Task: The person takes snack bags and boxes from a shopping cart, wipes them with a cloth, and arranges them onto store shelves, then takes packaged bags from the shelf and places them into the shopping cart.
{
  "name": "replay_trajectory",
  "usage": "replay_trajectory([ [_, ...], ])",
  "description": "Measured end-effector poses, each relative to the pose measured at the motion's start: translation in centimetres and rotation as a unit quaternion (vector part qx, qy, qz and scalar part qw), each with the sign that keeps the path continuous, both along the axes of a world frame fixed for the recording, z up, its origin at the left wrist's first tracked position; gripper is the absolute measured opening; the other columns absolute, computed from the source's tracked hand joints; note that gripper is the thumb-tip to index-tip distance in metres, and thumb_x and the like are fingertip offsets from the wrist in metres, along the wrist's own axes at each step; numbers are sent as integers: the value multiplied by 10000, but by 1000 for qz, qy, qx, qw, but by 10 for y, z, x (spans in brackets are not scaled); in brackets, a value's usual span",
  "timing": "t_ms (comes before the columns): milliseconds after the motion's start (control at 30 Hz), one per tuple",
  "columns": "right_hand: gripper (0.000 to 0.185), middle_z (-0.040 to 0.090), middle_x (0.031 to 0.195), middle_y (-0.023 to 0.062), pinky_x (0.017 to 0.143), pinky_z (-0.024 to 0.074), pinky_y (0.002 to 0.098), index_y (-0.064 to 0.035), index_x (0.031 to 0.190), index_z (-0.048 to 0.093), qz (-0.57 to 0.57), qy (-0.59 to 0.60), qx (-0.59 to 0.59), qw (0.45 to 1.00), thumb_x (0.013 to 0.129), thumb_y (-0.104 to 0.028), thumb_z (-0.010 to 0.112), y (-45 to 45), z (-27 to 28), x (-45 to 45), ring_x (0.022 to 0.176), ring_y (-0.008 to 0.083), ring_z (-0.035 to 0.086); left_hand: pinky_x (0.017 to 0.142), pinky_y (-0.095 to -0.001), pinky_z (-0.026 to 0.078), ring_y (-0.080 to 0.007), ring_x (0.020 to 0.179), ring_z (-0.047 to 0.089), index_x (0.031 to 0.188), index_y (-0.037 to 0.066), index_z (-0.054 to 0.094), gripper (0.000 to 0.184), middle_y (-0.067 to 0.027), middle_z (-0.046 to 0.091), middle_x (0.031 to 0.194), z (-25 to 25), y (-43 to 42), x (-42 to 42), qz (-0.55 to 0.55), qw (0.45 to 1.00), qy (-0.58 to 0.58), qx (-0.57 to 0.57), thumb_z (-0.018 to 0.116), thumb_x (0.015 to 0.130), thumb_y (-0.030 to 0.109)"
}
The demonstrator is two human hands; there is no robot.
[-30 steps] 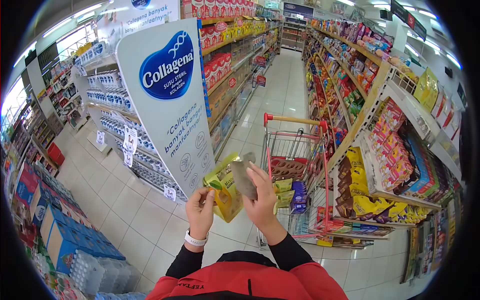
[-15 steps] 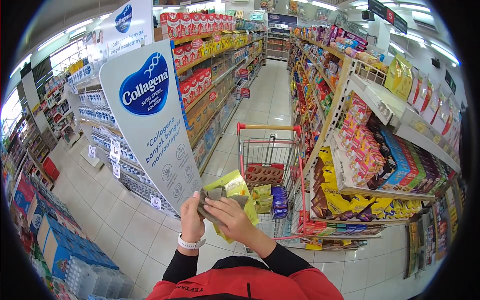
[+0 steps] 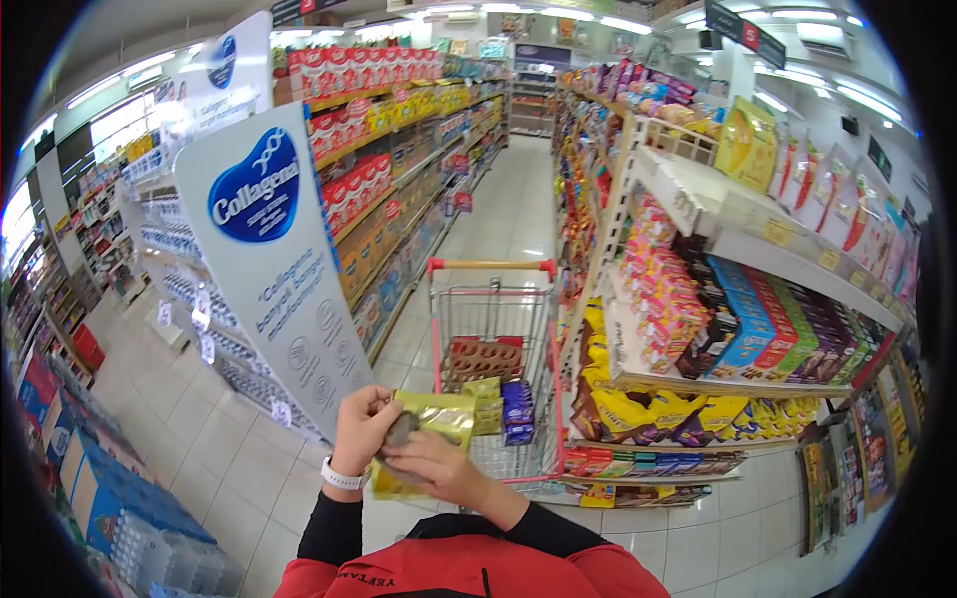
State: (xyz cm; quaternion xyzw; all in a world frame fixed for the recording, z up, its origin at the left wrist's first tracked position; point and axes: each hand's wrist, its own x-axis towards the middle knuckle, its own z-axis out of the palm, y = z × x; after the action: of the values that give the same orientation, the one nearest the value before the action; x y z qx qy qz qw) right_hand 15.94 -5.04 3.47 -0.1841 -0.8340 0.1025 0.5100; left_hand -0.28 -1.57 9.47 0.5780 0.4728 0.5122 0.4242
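Note:
A shiny yellow pouch (image 3: 441, 411) is held up in front of my chest, tilted. My left hand (image 3: 361, 431), with a white watch on the wrist, has its fingers closed on the pouch's upper left edge. A crumpled grey cloth (image 3: 401, 431) lies against the pouch between my two hands. My right hand (image 3: 439, 464) presses the cloth to the pouch with bent fingers; its fingertips are partly hidden. Just beyond stands a shopping cart (image 3: 554, 349), holding a brown egg-tray-like item (image 3: 484, 356), yellow-green packs (image 3: 484, 407) and purple packs (image 3: 517, 411).
A tall Collagena sign (image 3: 261, 249) and milk shelves stand to the left. On the right, a shelf end (image 3: 638, 379) carries chocolate boxes (image 3: 773, 324) and yellow snack bags (image 3: 648, 411). Water cartons (image 3: 105, 488) are stacked at lower left. A tiled aisle (image 3: 508, 199) runs ahead.
The view has shifted, so the cart and sign sit farther left. My left hand has moved to the pouch's edge, and the cloth is more bunched under my right hand.

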Motion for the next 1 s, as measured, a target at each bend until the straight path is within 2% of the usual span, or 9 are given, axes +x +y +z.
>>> replay_trajectory([
  [133,308,639,1149,79,960,465,417,-22,1052,648,54,-49,-23,997,748,19,679,-15,-15,25,1143,286,580,456,-212,344,-39,539,480,837,-8,594,85,36,521,620,-8,17,19,19,990,20,139,622,888,54],
  [233,354,645,1149,82,964,468,403,-31,1079,645,32,-57,-96,993,734,47,660,-32,-46,59,1148,286,582,463,-225,397,-54,571,520,883,-15,563,62,5,535,682,55,5,49,-15,987,-84,139,581,923,29],
  [300,390,648,1171,83,982,464,388,-45,1097,646,8,-54,-108,993,724,67,642,-47,-50,92,1156,286,585,467,-232,418,-62,572,532,903,-19,556,53,-6,537,704,74,23,58,-20,981,-83,172,567,934,22],
  [500,409,650,1207,91,984,478,375,-64,1118,655,-187,-8,-215,958,725,49,655,-108,-63,185,1156,284,599,521,-214,362,-35,615,470,923,-4,569,77,23,520,721,178,88,113,8,928,-8,372,577,947,68],
  [600,396,659,1191,99,963,492,358,-70,1127,653,-279,20,-230,932,742,18,666,-140,-77,215,1128,275,621,599,-190,385,-51,682,485,908,37,570,83,47,525,751,247,91,157,-63,939,-102,322,578,955,105],
  [700,339,696,1092,112,921,514,357,-31,1091,662,-366,74,-234,898,761,45,645,-174,-97,230,1051,289,656,608,-201,398,-62,686,507,942,39,599,94,38,560,784,300,116,208,-125,915,-201,326,583,956,131],
  [767,302,640,1197,176,888,548,352,15,1120,656,-396,175,-289,854,854,125,564,-197,-116,237,1062,306,662,612,-217,414,-66,690,521,955,24,613,109,19,587,815,330,149,248,-145,889,-232,368,590,950,131],
  [933,330,655,1139,174,902,539,351,54,1072,651,-502,288,-285,764,814,176,485,-247,-106,227,1040,256,665,650,-246,445,-80,733,553,970,-1,640,156,-17,629,844,388,182,335,-176,857,-293,385,589,951,146],
  [1000,346,656,1131,172,905,529,327,60,1065,650,-530,348,-284,719,805,184,458,-256,-116,229,1033,240,664,666,-280,462,-141,751,598,960,-2,645,162,-72,657,834,405,195,366,-151,852,-297,405,602,934,151],
])
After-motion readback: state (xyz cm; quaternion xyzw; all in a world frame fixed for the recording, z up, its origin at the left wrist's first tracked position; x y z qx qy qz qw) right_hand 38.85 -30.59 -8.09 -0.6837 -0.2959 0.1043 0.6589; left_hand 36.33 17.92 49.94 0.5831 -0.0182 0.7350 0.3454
